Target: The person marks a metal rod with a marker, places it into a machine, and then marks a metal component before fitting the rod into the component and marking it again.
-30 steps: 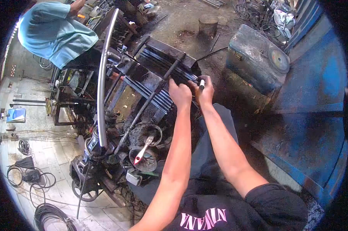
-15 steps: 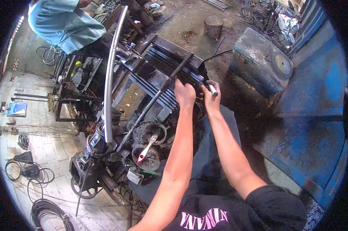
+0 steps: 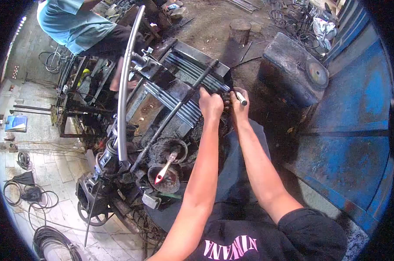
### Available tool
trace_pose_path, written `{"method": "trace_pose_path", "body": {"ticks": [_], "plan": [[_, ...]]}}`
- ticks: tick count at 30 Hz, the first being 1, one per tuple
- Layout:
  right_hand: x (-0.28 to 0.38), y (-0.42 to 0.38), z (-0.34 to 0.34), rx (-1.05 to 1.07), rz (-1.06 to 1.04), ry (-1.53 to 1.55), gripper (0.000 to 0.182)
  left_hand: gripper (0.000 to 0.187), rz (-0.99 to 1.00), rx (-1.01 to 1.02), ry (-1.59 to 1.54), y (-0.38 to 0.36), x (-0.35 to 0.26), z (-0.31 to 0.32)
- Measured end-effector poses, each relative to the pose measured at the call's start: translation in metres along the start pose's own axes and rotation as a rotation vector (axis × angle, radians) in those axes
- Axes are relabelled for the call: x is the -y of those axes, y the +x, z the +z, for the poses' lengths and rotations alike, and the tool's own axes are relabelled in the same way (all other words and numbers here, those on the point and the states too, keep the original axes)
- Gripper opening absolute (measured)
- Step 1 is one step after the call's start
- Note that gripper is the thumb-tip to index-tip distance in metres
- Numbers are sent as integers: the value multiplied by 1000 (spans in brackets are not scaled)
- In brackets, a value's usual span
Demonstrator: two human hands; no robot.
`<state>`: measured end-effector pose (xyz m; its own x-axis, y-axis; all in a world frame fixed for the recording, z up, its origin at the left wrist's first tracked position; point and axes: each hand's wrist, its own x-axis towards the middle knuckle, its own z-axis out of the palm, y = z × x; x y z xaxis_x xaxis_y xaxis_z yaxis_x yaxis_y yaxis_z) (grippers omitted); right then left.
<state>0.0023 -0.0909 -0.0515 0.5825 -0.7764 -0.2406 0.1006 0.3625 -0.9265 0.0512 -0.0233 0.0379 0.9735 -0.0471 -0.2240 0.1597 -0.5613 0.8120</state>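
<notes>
My right hand [image 3: 239,108] is closed around a short metal rod [image 3: 241,98], whose end sticks out toward me between thumb and fingers. Just left of it, my left hand [image 3: 211,105] has its fingers curled at the near edge of a dark frame. What those fingers grip, if anything, is hidden. Beyond both hands, several parallel metal rods [image 3: 205,79] lie in the frame. A dark crossbar [image 3: 197,82] runs diagonally over them, close to my left fingertips.
A long curved metal tube [image 3: 126,82] rises at left. A red-and-white-handled brush [image 3: 163,170] rests in a dirty bowl [image 3: 168,188]. A grinding disc [image 3: 316,75] sits at right near blue metal panels [image 3: 349,165]. A person in a light-blue shirt [image 3: 77,26] is at upper left.
The rod in my right hand has tilted slightly, and my right fingers have shifted around it. At upper left, the other person has moved, and their blurred hand now shows behind the curved tube.
</notes>
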Motion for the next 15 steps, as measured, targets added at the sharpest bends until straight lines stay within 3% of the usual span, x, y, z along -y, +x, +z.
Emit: {"method": "trace_pose_path", "body": {"ticks": [1,15], "plan": [[-1,3,0,3,87,74,28,65,19,2,-12,2,3,1],[-4,14,-1,11,167,25,38,67,-3,54,-95,18,26,8]]}}
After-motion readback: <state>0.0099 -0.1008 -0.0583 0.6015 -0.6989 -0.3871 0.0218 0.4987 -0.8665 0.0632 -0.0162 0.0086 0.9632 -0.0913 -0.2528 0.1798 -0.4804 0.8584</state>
